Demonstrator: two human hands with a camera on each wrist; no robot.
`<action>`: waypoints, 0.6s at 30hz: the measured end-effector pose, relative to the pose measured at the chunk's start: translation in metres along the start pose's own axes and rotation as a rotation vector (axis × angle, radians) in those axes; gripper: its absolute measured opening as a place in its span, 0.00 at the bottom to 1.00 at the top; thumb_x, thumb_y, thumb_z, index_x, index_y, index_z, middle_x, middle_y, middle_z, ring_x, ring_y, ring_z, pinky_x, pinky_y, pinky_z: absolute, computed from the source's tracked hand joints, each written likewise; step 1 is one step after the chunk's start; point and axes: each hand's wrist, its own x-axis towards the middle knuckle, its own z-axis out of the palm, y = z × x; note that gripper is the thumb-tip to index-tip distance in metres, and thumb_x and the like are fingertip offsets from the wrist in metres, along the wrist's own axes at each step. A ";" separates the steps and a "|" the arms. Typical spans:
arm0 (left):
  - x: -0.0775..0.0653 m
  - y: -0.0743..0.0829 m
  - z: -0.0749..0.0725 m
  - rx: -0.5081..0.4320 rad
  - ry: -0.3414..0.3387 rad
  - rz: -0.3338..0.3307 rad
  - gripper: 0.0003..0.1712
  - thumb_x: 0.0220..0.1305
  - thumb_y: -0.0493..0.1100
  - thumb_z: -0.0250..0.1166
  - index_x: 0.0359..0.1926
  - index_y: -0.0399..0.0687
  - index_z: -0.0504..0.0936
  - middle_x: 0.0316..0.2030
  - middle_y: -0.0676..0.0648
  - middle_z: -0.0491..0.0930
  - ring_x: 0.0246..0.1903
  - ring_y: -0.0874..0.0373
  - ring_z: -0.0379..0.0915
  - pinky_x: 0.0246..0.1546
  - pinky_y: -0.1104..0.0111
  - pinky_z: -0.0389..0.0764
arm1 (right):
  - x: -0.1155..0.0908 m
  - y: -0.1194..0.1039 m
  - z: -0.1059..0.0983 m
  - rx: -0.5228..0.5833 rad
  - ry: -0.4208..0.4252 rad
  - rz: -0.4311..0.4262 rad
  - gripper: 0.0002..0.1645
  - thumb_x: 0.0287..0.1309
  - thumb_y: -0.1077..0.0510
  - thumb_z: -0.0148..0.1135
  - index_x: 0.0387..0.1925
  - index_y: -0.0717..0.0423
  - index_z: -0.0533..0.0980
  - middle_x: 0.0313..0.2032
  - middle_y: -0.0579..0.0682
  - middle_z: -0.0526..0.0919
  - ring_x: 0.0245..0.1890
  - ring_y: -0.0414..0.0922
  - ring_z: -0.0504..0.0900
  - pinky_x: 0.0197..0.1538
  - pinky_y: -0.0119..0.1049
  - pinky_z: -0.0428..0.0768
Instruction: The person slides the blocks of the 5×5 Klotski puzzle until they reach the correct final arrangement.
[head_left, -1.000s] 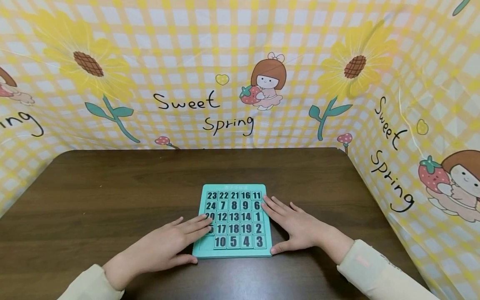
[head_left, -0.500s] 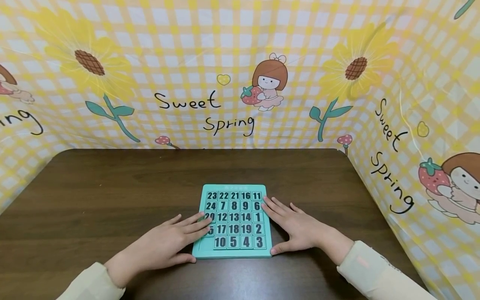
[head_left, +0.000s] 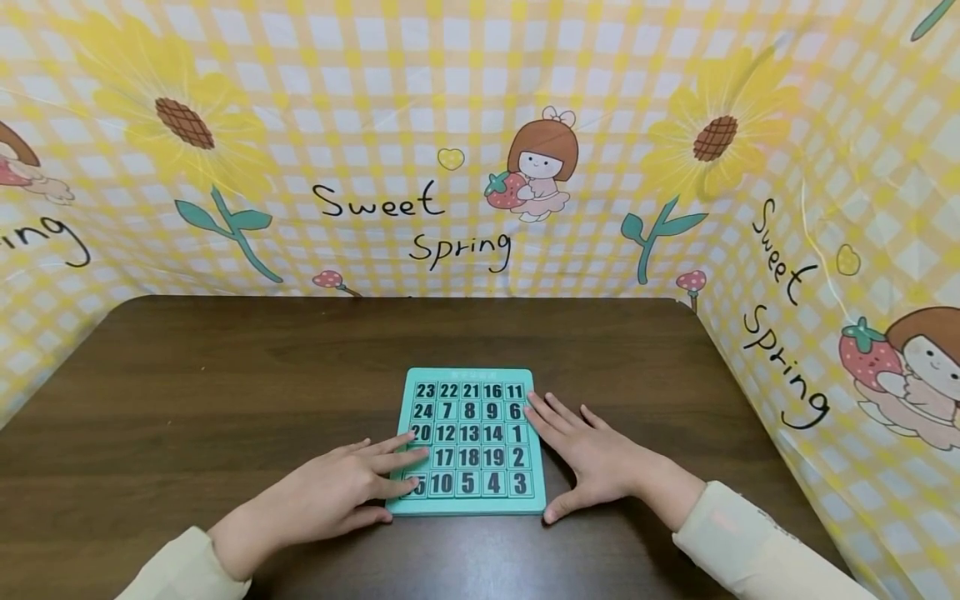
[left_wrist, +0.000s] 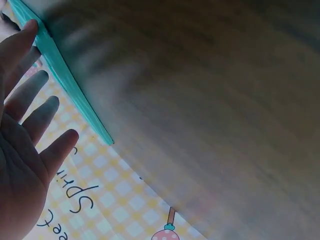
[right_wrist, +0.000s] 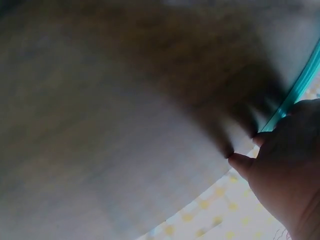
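1. Head view: left hand (head_left: 341, 490), fingers (head_left: 397, 458) spread over the left side of a number puzzle (head_left: 469, 445).
2. Under those fingers: tile 20 (head_left: 423, 434) and a tile showing 5 (head_left: 421, 486), both partly covered.
3. Right hand (head_left: 600, 454), fingers spread along the puzzle's right edge.
4. Between both hands' fingers: puzzle, flat on the table (head_left: 247, 375).

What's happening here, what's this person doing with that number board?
A person is working on a teal sliding number puzzle lying on a brown wood-grain table. Their left grip reaches over the left column, with one fingertip at the bottom-left tile, whose number ends in 5. Their right grip lies along the right edge, fingers extended. The gap appears to be just left of the 17 tile, partly hidden by a finger. The numbers don't run in order.
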 end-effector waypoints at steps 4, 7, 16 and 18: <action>0.000 -0.002 -0.002 -0.041 -0.015 -0.020 0.26 0.62 0.53 0.70 0.61 0.56 0.81 0.70 0.46 0.70 0.70 0.43 0.65 0.54 0.43 0.78 | 0.002 -0.004 0.001 -0.016 0.000 0.005 0.79 0.40 0.14 0.59 0.80 0.48 0.34 0.80 0.47 0.30 0.80 0.52 0.35 0.72 0.70 0.48; 0.001 -0.007 -0.004 -0.084 -0.047 -0.080 0.36 0.62 0.60 0.67 0.68 0.53 0.75 0.72 0.47 0.67 0.71 0.44 0.62 0.58 0.42 0.76 | 0.002 -0.006 0.000 -0.004 0.002 0.017 0.78 0.41 0.15 0.60 0.80 0.48 0.35 0.80 0.46 0.30 0.80 0.52 0.35 0.72 0.70 0.47; 0.004 -0.017 0.001 -0.184 -0.154 -0.237 0.60 0.53 0.76 0.63 0.77 0.46 0.57 0.78 0.48 0.54 0.76 0.50 0.52 0.66 0.39 0.64 | 0.003 -0.003 0.001 0.014 -0.004 0.021 0.77 0.42 0.15 0.59 0.80 0.47 0.35 0.80 0.45 0.29 0.80 0.50 0.34 0.73 0.69 0.46; 0.004 -0.017 0.002 -0.174 -0.157 -0.226 0.58 0.55 0.74 0.62 0.76 0.45 0.58 0.77 0.47 0.55 0.76 0.50 0.53 0.66 0.39 0.65 | 0.003 -0.002 0.001 0.011 -0.004 0.020 0.77 0.42 0.14 0.59 0.80 0.47 0.35 0.80 0.44 0.28 0.80 0.50 0.34 0.73 0.69 0.46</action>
